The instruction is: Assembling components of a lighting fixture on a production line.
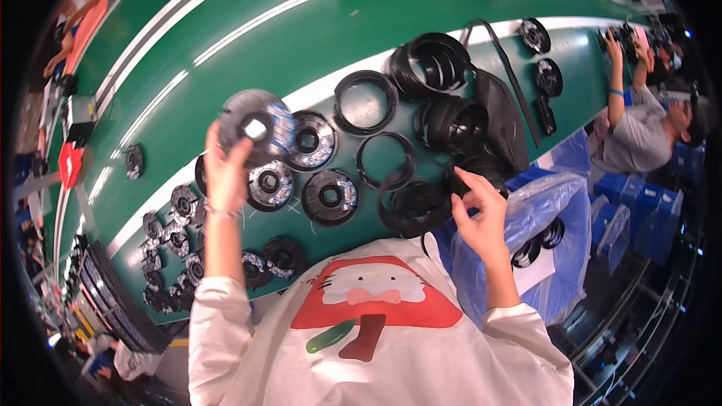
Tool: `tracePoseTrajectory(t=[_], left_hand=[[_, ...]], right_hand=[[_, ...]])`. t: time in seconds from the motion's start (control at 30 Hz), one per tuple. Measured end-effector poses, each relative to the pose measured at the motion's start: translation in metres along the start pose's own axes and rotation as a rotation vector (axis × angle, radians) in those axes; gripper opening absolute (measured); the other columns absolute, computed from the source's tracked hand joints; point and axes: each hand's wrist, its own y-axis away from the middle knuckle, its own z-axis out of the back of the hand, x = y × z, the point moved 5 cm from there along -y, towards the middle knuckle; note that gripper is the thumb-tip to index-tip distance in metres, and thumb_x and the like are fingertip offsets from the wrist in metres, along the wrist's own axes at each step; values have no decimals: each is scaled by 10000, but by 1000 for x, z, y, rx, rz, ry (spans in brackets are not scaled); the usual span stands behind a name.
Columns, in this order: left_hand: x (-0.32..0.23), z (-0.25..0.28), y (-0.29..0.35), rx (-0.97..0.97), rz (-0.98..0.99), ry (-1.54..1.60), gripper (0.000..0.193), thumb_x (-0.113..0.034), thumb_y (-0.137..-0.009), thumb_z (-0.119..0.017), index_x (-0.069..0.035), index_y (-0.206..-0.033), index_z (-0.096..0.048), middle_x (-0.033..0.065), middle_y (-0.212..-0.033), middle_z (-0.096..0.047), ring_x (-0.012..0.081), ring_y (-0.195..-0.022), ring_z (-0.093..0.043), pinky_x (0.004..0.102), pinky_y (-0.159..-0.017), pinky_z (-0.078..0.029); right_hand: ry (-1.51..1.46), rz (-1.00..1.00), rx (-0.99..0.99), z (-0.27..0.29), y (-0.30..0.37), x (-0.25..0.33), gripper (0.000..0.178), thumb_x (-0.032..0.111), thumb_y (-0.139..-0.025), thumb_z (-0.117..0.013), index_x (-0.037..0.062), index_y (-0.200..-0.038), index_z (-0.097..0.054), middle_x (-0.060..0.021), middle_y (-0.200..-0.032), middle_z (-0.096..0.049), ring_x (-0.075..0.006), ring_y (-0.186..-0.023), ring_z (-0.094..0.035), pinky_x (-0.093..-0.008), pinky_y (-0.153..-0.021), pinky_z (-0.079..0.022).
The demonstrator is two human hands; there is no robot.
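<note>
My left hand [228, 169] is raised over the table, gripping a black round disc with a circuit board [259, 124], blurred, by its near edge; the disc has a square hole in the middle. Beneath and beside it lie similar discs [329, 197] with bluish-white parts around their hubs. At the right, near the table's front edge, my right hand [481, 214] has its thumb and curled fingers at the edge of a black ring [414, 207]. Where the fingertips meet that ring is dark. Two larger open rings [365, 102] lie flat farther back.
Stacked black rings [429, 64] and a dark pouch-like piece [499, 116] stand at the right. A blue plastic-lined bin [556, 256] holding rings is beside me. Many small assemblies [177, 240] crowd the left. A co-worker [639, 131] sits at the far right; a green belt [301, 37] runs behind.
</note>
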Motion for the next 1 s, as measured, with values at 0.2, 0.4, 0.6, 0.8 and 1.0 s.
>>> tracePoseTrajectory(t=[0.2,0.4,0.6,0.8,1.0], left_hand=[[28,-48,97,-91,21,259,579,55,-774,-547,2,-1281,-273,98,-1184,-456,173,-1077,-445,286,-930,-355],[21,-64,123,135,-94,327,723,48,-707,-541,-69,-1330,-192,83,-1311,-314,193,-1195,-341,349,-966,-332],[0,-68,126,459,211,813,695,-329,-785,-560,-134,-1334,-182,99,-1308,-321,261,-1191,-359,482,-903,-382],[10,-71,122,286,158,378,399,-207,-900,-430,-89,-1252,-284,69,-1208,-420,163,-1067,-467,340,-803,-478],[4,-81,124,353,305,744,414,-268,-913,-391,-79,-1266,-285,90,-1237,-410,178,-1130,-413,334,-906,-382]], right_hand=[[-655,-78,152,-57,-9,38,648,-132,-667,-428,28,-1287,-332,-114,-1229,-436,-49,-596,-530,-172,-498,-440],[-748,-49,300,-85,-14,66,732,-157,-655,-376,72,-1339,-253,-127,-1306,-322,-63,-649,-530,-172,-474,-420],[-233,147,288,-85,-16,64,718,62,-719,-587,-12,-1322,-203,-216,-1289,-316,-308,-1015,-510,-330,-805,-435],[23,205,261,-89,-15,86,1245,431,-483,-791,-55,-1318,-6,-291,-1318,-176,-407,-1215,-249,-422,-974,-278],[94,255,179,-92,-16,89,1283,429,-443,-806,-60,-1317,-4,-289,-1334,-126,-418,-1238,-155,-472,-998,-197]])
